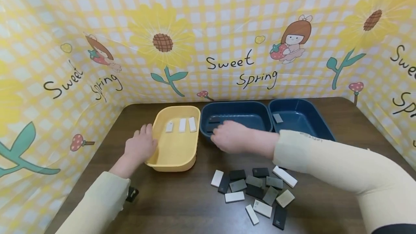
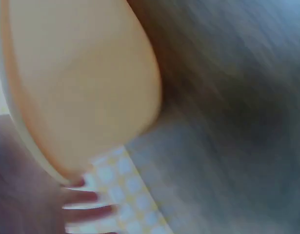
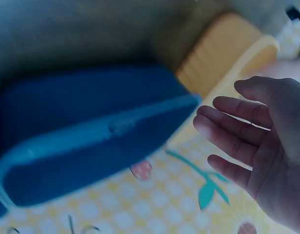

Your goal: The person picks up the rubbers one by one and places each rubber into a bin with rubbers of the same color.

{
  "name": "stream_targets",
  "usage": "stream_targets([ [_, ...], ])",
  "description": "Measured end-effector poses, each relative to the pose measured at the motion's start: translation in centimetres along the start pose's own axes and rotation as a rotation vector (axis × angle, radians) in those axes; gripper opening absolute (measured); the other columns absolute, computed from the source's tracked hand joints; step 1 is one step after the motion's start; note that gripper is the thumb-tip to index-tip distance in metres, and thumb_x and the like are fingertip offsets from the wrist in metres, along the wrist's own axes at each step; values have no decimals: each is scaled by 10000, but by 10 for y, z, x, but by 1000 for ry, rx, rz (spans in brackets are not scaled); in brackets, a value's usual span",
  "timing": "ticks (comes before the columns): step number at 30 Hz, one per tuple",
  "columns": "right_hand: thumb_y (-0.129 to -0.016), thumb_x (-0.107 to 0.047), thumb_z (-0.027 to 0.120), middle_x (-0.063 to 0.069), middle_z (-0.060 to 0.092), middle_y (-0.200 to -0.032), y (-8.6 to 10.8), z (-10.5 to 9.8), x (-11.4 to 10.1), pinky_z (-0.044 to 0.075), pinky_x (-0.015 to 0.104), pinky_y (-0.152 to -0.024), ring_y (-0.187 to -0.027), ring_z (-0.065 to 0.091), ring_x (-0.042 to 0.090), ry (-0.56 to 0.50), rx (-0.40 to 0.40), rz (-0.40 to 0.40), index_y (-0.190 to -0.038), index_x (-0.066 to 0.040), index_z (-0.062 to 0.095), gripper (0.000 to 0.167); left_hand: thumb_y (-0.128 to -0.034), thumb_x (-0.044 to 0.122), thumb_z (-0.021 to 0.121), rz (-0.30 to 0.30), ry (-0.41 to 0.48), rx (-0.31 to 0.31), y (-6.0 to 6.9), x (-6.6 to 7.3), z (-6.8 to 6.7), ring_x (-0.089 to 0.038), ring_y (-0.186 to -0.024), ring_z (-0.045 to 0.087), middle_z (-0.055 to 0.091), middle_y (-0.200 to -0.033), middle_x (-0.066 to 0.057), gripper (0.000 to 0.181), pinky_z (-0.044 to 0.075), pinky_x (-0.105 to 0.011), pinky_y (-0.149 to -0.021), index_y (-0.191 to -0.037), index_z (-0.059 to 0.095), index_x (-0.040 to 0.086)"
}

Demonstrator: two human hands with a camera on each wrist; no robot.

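My left hand (image 1: 140,145) is at the left rim of the yellow bin (image 1: 172,154), its fingers extended and spread, holding nothing. Three white rectangular blocks (image 1: 182,125) lie inside that bin. Over the front left of the middle blue bin (image 1: 256,122) is my right hand (image 1: 231,136); the right wrist view shows its fingers loosely extended and the palm bare. Dark blocks (image 1: 213,120) lie in the left end of the middle bin, partly hidden by the hand. One light block (image 1: 277,118) lies in the right blue bin (image 1: 303,118).
In front of the bins, several small blocks in white, black (image 1: 254,191), grey (image 1: 270,195) and beige (image 1: 285,198) are scattered on the brown table (image 1: 169,201). A yellow checked cloth (image 1: 195,17) hangs behind and at the sides. The left wrist view is blurred.
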State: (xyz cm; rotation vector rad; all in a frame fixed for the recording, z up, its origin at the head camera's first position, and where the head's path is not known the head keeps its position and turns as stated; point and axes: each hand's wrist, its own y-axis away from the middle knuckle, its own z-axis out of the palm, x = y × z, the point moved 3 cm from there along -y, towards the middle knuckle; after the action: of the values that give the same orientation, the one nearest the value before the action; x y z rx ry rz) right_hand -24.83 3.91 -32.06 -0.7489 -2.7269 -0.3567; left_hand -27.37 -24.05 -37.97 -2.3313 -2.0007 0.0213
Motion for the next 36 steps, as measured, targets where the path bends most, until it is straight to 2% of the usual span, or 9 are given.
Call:
stream_targets([
  [2,-965,-253,597,1,664,-890,10,13,-8,472,277,-639,-760,602,155,-12,-27,-16,-1003,-127,703,170,-975,203,469,80,9,73,1,14,-5,-476,-1205,438,386,-1393,-334,561,467,-617,-812,-1400,311,-128],
  [5,-953,-261,627,-16,651,-853,24,31,-18,468,236,-613,-722,592,124,-54,-65,-15,-993,-138,707,152,-989,218,487,243,45,121,1,43,-10,-444,-1314,369,333,-1473,-302,574,425,-583,-944,-1428,327,-115],
  [8,-940,-271,652,-26,635,-835,36,48,-25,475,203,-599,-692,578,95,-113,-104,-3,-996,-141,714,155,-1015,278,471,383,95,65,1,75,-7,-385,-1387,299,285,-1532,-237,595,309,-527,-1074,-1470,315,-73],
  [11,-926,-305,673,-28,627,-858,42,62,-30,479,191,-602,-698,573,80,-154,-147,30,-1009,-142,725,191,-1031,379,422,446,112,-38,0,100,0,-308,-1427,248,222,-1580,-151,625,277,-474,-1107,-1509,291,-1],
  [14,-912,-339,685,-18,612,-879,45,73,-35,479,202,-594,-712,575,85,-177,-171,65,-1016,-132,732,237,-1022,459,402,443,111,-137,-1,116,8,-253,-1453,182,155,-1608,-83,668,256,-449,-1121,-1534,261,54],
  [17,-904,-353,692,-16,594,-878,46,78,-38,468,209,-577,-713,570,89,-194,-171,88,-1023,-129,730,256,-1004,509,408,407,101,-180,-2,121,14,-228,-1465,125,101,-1619,-37,715,245,-467,-1124,-1555,208,100],
  [21,-890,-332,713,-19,592,-868,47,79,-40,458,210,-571,-708,567,87,-223,-125,102,-1018,-136,720,234,-994,516,431,366,88,-172,-3,122,20,-208,-1469,88,88,-1620,-16,736,238,-478,-1123,-1564,177,127],
  [28,-852,-287,761,-26,585,-819,48,80,-41,474,212,-581,-698,575,86,-252,-69,122,-966,-133,722,196,-984,476,487,372,126,-121,-3,121,25,-221,-1465,125,147,-1612,-36,727,237,-447,-1128,-1555,221,112],
  [36,-832,-241,785,-20,631,-823,44,79,-42,501,215,-632,-714,592,79,-331,-67,149,-1000,-121,706,221,-978,476,499,352,130,-121,-2,120,26,-213,-1467,116,138,-1614,-25,734,255,-469,-1118,-1558,216,124],
])
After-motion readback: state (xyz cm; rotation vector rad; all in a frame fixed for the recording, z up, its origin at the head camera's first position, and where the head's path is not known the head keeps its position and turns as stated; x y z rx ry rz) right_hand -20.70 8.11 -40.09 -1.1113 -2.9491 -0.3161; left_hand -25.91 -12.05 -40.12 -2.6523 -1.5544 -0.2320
